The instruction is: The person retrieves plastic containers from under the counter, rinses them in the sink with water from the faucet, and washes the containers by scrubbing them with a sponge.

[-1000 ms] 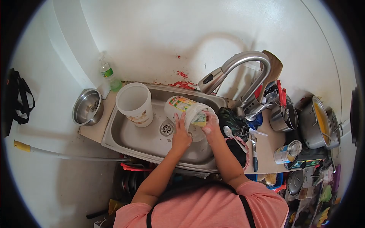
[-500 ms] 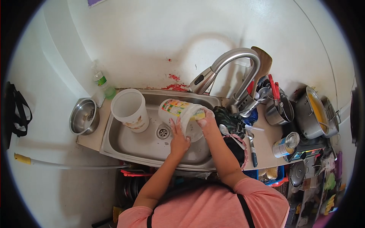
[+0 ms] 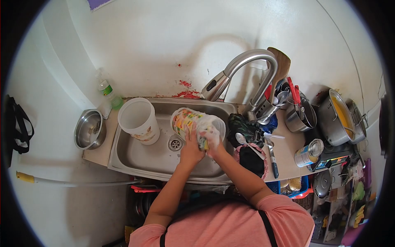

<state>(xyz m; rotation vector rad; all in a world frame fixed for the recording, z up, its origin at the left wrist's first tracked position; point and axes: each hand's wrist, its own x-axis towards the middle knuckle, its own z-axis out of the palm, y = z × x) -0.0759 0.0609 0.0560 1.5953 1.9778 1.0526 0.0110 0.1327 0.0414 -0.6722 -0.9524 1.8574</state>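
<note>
Right now, you have the labelled tub [image 3: 186, 120] tipped on its side over the right part of the sink [image 3: 138, 159]. Your left hand [image 3: 191, 145] holds the tub, with its fingers spread on the side near you. Your right hand [image 3: 212, 143] grips a green and yellow sponge [image 3: 203, 143] and pushes it on the tub. White suds (lots of them!) cover that hand and part of the tub, so you cannot tell how each right finger bends. You also cannot tell if the tub touches the bottom of the sink.

A big white bucket [image 3: 142, 123] stands upright in the left part of the sink. The tall tap [image 3: 247, 55] bends over the back of the sink. A shiny bowl [image 3: 85, 129] sits to the left of the sink, and a bottle [image 3: 108, 91] stands by its back left corner. A spoon [image 3: 247, 143], a knife [image 3: 273, 158] and a tin can [image 3: 305, 156] are to the right of the sink.
</note>
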